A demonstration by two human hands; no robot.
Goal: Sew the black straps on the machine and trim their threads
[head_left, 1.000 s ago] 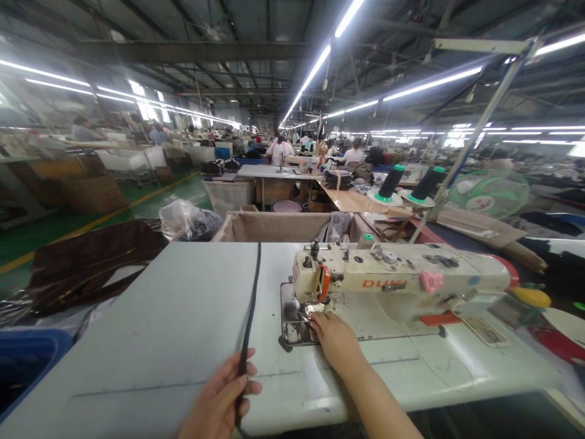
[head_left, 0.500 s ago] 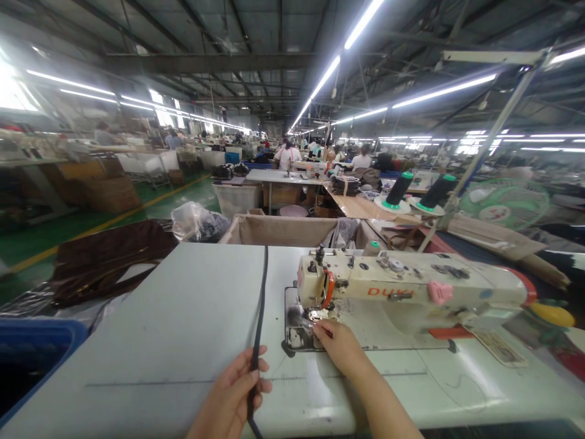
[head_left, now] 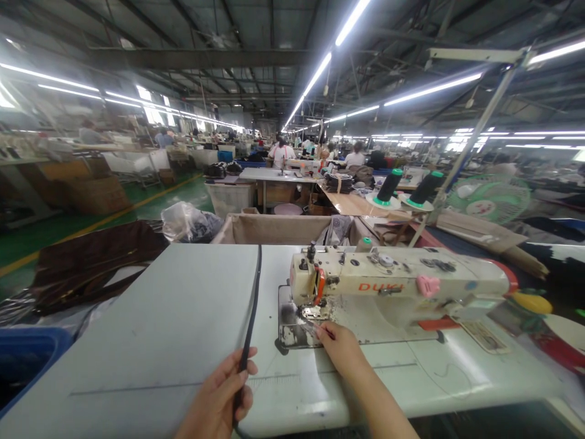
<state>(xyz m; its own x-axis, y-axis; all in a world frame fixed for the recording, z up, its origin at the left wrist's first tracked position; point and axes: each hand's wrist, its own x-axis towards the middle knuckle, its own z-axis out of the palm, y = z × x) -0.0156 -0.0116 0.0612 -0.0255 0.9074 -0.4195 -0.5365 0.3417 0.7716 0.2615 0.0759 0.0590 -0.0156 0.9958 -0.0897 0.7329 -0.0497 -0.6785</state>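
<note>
My left hand (head_left: 223,387) is closed round a long, narrow black strip (head_left: 253,308), fingers and thumb pinching it near the front of the table. From there the strip runs back across the pale tabletop to its far edge. Just in front of the needle area of the sewing machine (head_left: 397,280), my right hand (head_left: 340,349) is closed in a pinch. A thin greyish piece seems to stick out from its fingertips towards the metal plate (head_left: 290,335); what it is I cannot make out.
A blue bin (head_left: 34,360) and a brown cloth bundle (head_left: 91,262) lie left of the table (head_left: 150,329). Behind it stands a fabric-lined box (head_left: 278,228). Black thread cones (head_left: 388,188) and a green fan (head_left: 489,198) are at the right. Other people sit farther back.
The whole view has shifted, so the table and machine appear farther left. My right hand has drawn slightly to the right from the needle area. My left hand keeps its hold on the strip.
</note>
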